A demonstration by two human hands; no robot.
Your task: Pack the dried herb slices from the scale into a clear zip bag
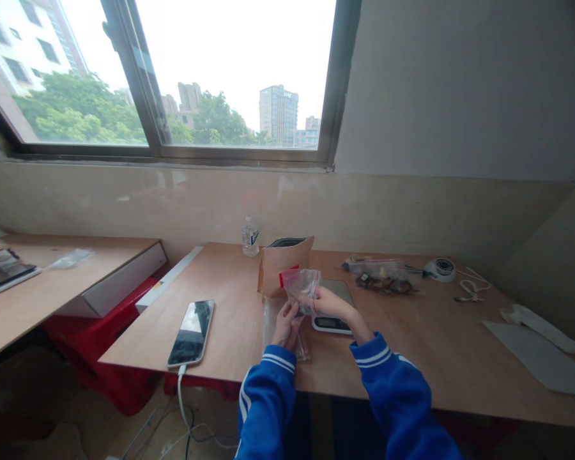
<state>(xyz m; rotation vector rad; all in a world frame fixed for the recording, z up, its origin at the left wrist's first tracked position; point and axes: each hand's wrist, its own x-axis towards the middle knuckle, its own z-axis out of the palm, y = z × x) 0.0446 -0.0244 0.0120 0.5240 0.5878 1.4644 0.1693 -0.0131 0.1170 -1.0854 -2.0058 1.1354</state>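
Between my two hands is a clear zip bag (303, 282) with a reddish strip along its top, held up over the table's front half. My left hand (286, 324) pinches its lower left side. The fingers of my right hand (333, 303) are partly hidden by the plastic and seem to reach into the bag's mouth; whether they hold anything there I cannot see. Under my right hand lies a kitchen scale (332, 324) with a dark display. Behind the bag stands a brown paper pouch (274, 268), open at the top. More clear plastic bags (270, 319) lie under my left hand.
Left on the table (230, 275) lies a phone (191, 333) with a white cable hanging over the front edge. A plastic bottle (250, 237) stands at the back. Rightward are filled clear bags (386, 278), a dome camera (441, 269) and white sheets (539, 351).
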